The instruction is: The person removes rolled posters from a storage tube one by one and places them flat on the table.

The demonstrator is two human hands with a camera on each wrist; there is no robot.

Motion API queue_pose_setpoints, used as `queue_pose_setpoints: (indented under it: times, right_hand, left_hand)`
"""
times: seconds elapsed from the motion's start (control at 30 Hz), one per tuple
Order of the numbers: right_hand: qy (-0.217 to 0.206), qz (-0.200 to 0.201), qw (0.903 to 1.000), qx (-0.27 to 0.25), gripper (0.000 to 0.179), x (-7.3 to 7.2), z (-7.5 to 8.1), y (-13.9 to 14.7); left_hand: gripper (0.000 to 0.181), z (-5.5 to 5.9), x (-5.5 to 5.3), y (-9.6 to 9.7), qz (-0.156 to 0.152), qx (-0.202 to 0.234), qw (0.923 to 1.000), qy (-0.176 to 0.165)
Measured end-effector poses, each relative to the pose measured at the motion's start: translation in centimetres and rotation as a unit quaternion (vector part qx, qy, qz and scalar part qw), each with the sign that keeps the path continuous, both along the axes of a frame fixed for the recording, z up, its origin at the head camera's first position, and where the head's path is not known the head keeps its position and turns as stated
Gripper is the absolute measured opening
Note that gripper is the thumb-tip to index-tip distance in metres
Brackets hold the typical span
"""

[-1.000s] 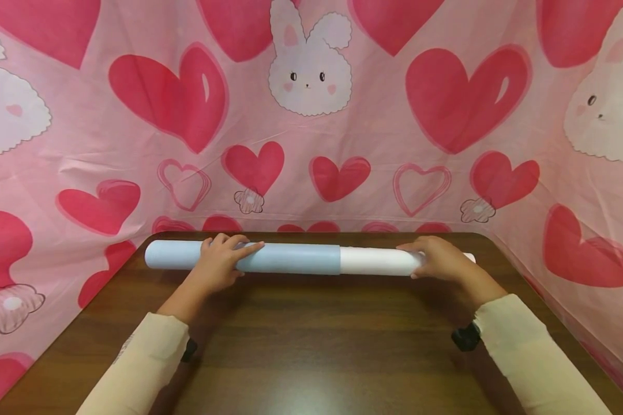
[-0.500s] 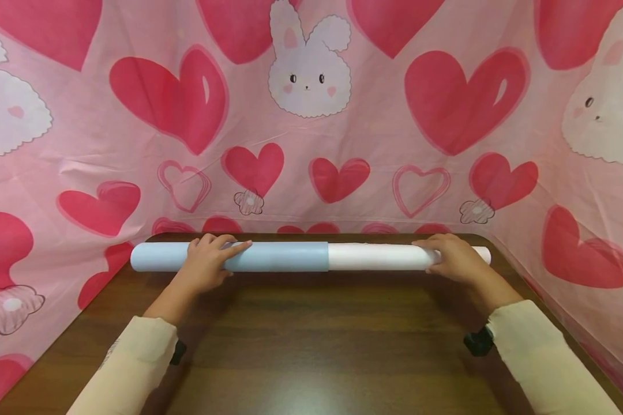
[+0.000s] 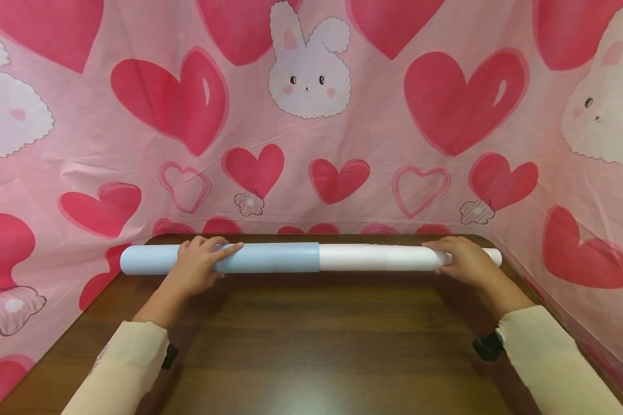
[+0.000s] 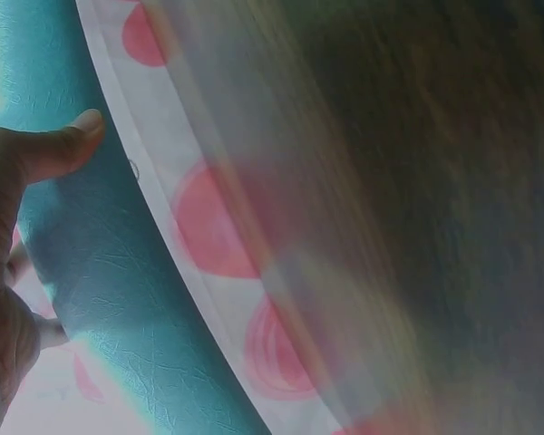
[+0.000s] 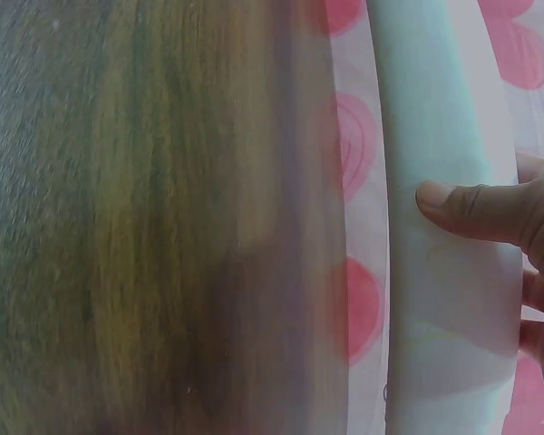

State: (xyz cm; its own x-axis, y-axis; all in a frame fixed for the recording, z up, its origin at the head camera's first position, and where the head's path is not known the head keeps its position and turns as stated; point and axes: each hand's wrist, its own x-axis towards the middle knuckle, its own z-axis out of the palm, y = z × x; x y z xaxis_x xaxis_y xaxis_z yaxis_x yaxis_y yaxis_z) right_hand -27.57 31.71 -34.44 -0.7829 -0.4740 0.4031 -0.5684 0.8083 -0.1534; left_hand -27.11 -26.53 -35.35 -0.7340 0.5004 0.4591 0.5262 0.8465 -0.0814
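Observation:
A long light blue tube (image 3: 280, 257) lies level from left to right near the far table edge in the head view. From its right end extends a slightly narrower white tube (image 3: 374, 257), in line with it. My left hand (image 3: 198, 266) grips the blue tube left of its middle, thumb (image 4: 63, 149) on the near side and other fingers reaching over the far side. My right hand (image 3: 465, 262) holds the white tube close to its right end, its thumb (image 5: 467, 207) lying across the near side. How far the white tube runs inside the blue one is hidden.
The dark wooden table (image 3: 316, 340) spreads out below and in front of both arms. Behind it and at both sides hangs a pink cloth (image 3: 379, 132) printed with hearts and rabbits. Small black devices sit under the cream sleeves (image 3: 130, 357) at the wrists.
My hands have moved apart, the left one leftward and the right one rightward. More of the white tube shows outside the blue tube, and the joint between them has shifted left.

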Motion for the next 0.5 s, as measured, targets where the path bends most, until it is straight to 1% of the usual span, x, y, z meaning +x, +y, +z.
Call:
queue_pose_setpoints:
  times: [0.2,0.33,0.4,0.5]
  right_hand:
    - [0.024,0.009,0.9996,-0.009,0.06,0.0,-0.2,0.7]
    - [0.027,0.008,0.9995,-0.01,0.059,0.1,-0.1,1.1]
    - [0.023,0.001,0.9997,-0.009,0.058,0.2,-0.1,1.3]
    - [0.017,-0.02,0.9996,-0.01,0.058,0.6,0.0,1.9]
  left_hand:
    - [0.089,-0.1,0.2,-0.7,0.001,0.004,1.0,0.006]
    - [0.088,0.0,0.3,-1.2,0.004,0.005,1.0,0.005]
    - [0.088,0.1,0.5,-1.5,0.012,0.004,0.9999,0.003]
    - [0.089,0.0,0.8,-2.1,0.034,0.003,0.9994,-0.004]
